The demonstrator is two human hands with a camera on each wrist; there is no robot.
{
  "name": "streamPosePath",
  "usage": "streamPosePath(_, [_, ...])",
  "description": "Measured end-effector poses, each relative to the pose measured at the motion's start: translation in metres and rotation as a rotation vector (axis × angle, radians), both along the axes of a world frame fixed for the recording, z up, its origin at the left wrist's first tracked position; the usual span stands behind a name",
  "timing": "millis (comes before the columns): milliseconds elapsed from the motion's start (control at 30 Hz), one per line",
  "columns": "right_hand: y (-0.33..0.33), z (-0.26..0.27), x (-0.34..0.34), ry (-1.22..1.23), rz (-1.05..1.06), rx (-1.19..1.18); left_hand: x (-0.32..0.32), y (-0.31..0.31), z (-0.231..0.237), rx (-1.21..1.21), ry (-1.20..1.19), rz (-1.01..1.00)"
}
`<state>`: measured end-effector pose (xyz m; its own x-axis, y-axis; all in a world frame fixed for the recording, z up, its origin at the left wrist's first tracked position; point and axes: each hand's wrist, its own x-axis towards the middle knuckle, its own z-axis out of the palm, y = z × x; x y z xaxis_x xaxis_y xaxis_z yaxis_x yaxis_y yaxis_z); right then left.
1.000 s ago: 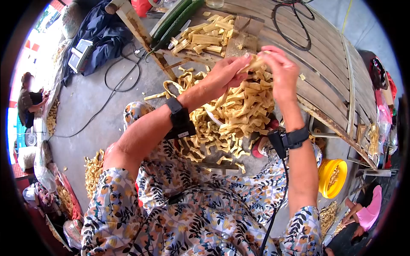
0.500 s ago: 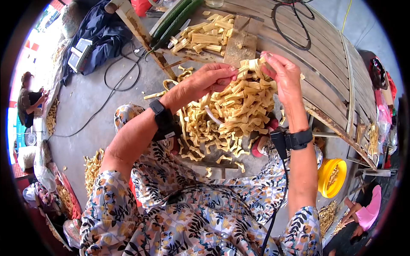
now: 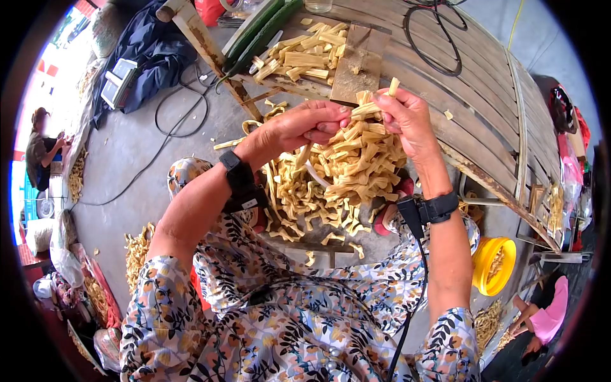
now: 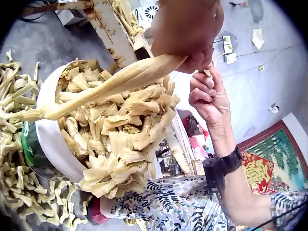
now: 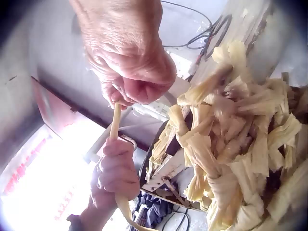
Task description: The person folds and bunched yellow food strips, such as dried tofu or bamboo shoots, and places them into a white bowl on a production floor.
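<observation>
Between both hands stretches a pale yellow strip, its middle part short and taut in the right wrist view (image 5: 115, 122). The left hand (image 3: 312, 124) grips it with curled fingers, and a long tail (image 4: 115, 86) hangs from that hand in the left wrist view. The right hand (image 3: 407, 121) pinches the other end, a piece (image 3: 393, 87) standing up above its fingers. Just under the hands is a heaped pile of knotted yellow pieces (image 3: 366, 159), held in a white-rimmed container (image 4: 74, 163).
A slatted wooden table (image 3: 484, 108) bears cut pieces (image 3: 305, 58), a small board (image 3: 359, 63), green cucumbers (image 3: 258, 41) and a black cable (image 3: 407, 32). A yellow bucket (image 3: 495, 266) stands at the right. Knotted pieces lie on the floor (image 3: 299, 216).
Over the last second the left hand has moved down and left, away from the board. The right hand has dropped slightly, and a strip end now sticks up from its fingers.
</observation>
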<state>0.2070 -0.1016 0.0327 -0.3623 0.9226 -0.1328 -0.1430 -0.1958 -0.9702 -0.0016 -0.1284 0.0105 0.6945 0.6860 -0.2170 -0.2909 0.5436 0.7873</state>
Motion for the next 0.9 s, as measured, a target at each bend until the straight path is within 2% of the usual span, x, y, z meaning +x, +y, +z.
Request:
streamPosePath(67, [0.001, -0.003, -0.002, -0.038, -0.019, 0.013, -0.004, 0.003, -0.006, 0.068, 0.037, -0.010])
streamPosePath(167, [0.001, -0.004, -0.004, -0.249, -0.007, 0.097, 0.004, 0.000, -0.006, 0.530, 0.425, 0.095])
streamPosePath(200, [0.000, -0.008, -0.006, -0.323, 0.014, 0.153, 0.009, 0.000, -0.005, 0.598, 0.479, 0.170])
streamPosePath(300, [0.001, -0.007, -0.012, -0.454, -0.033, 0.314, 0.010, 0.006, -0.001, 0.712, 0.656, 0.157])
streamPosePath(333, [0.007, -0.007, -0.007, -0.605, -0.099, 0.483, 0.011, 0.006, -0.003, 0.769, 0.684, 0.227])
streamPosePath(467, [0.008, -0.001, 0.003, -0.845, -0.031, 0.641, 0.016, 0.004, -0.007, 0.922, 0.750, 0.310])
streamPosePath(567, [0.006, 0.005, 0.003, -1.009, 0.010, 0.668, 0.017, 0.002, -0.008, 1.035, 0.844, 0.320])
streamPosePath(667, [0.021, -0.021, 0.009, -0.846, 0.027, 0.575, 0.019, 0.001, -0.009, 1.133, 0.834, 0.327])
streamPosePath(733, [0.019, -0.025, 0.004, -0.674, -0.044, 0.412, 0.020, -0.002, -0.006, 1.169, 0.837, 0.310])
streamPosePath(833, [0.016, -0.022, -0.001, -0.390, -0.150, 0.214, 0.018, -0.001, -0.005, 1.007, 0.856, 0.305])
streamPosePath(900, [0.015, -0.012, -0.001, -0.230, -0.194, 0.087, 0.017, -0.002, -0.006, 0.937, 0.694, 0.333])
